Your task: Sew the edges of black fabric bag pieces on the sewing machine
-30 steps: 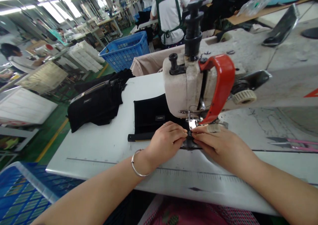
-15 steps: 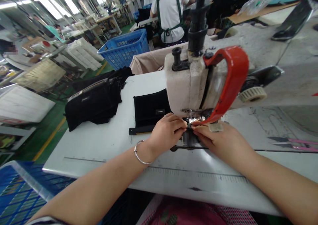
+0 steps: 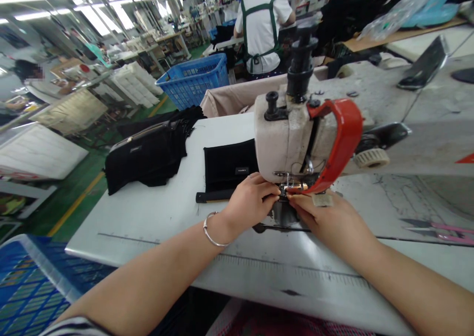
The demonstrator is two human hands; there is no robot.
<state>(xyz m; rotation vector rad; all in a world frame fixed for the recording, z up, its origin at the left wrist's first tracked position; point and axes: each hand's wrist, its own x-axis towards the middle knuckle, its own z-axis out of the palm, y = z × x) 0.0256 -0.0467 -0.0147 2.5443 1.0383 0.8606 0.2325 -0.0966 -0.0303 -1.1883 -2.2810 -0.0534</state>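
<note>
A cream sewing machine with a red guard stands on a white table. My left hand, a bangle on its wrist, pinches a black fabric piece right at the presser foot. My right hand meets it from the right, fingers pressed together on the same black piece under the needle. The piece carries a small label and lies leftwards behind the machine head.
A pile of black bags lies at the table's left. Pink-handled scissors rest at the right. A blue crate stands behind, another blue crate at lower left. A person in a green apron works beyond.
Both hands have crept forward to the presser foot, keeping their pinch. The camera shifted slightly; the fabric stays under the machine.
</note>
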